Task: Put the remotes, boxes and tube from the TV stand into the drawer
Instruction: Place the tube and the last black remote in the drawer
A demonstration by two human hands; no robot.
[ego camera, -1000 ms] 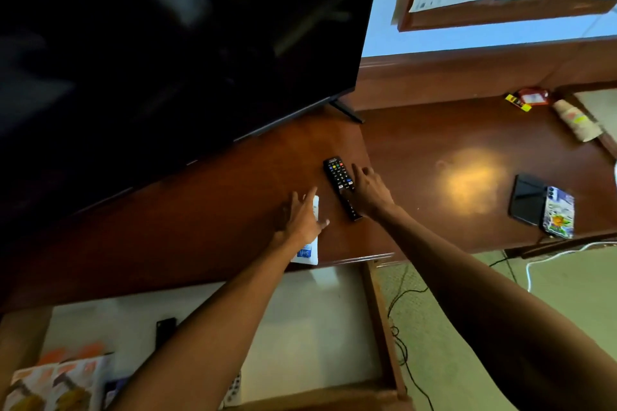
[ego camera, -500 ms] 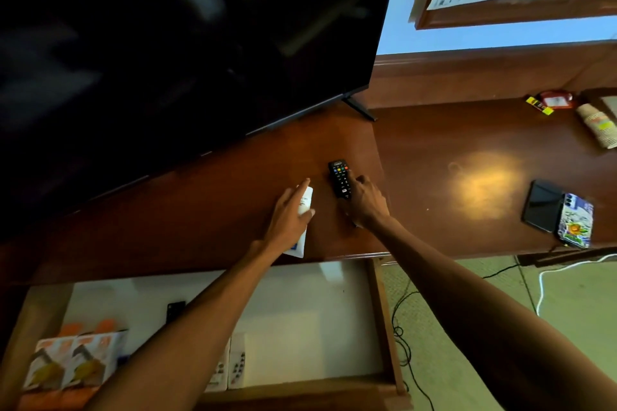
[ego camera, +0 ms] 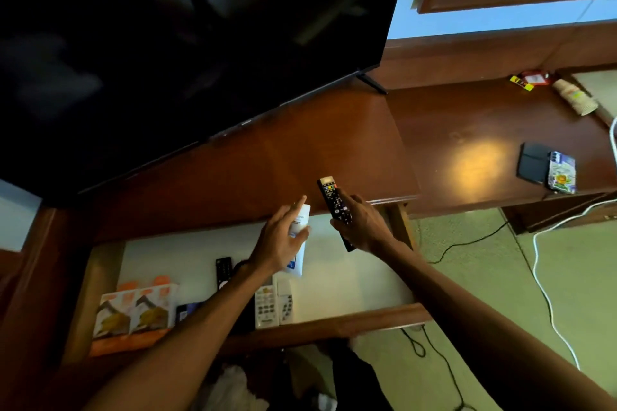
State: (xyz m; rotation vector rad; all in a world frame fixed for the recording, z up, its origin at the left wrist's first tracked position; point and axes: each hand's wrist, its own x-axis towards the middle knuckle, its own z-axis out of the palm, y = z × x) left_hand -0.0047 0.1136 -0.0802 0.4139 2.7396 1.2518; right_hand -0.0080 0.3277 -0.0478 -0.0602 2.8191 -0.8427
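Observation:
My left hand [ego camera: 283,240] grips a white tube [ego camera: 298,243] with blue print, held over the back of the open drawer [ego camera: 334,322]. My right hand [ego camera: 362,225] holds a black remote [ego camera: 335,203] with coloured buttons, its tip still above the front edge of the TV stand [ego camera: 300,150]. Inside the drawer lie two orange boxes [ego camera: 133,310] at the left, a black remote [ego camera: 223,272], a small dark item [ego camera: 188,309], and two white remotes [ego camera: 272,305] near the front wall.
A large black TV [ego camera: 167,43] stands on the TV stand. On the lower desk to the right lie a dark phone and a colourful case [ego camera: 547,170], a paper cup stack [ego camera: 574,97] and small red and yellow items [ego camera: 529,78]. Cables [ego camera: 541,277] run over the green floor.
Both hands have lifted their objects off the TV stand and drawn them back toward the drawer: the left hand with the tube, the right hand with the black remote.

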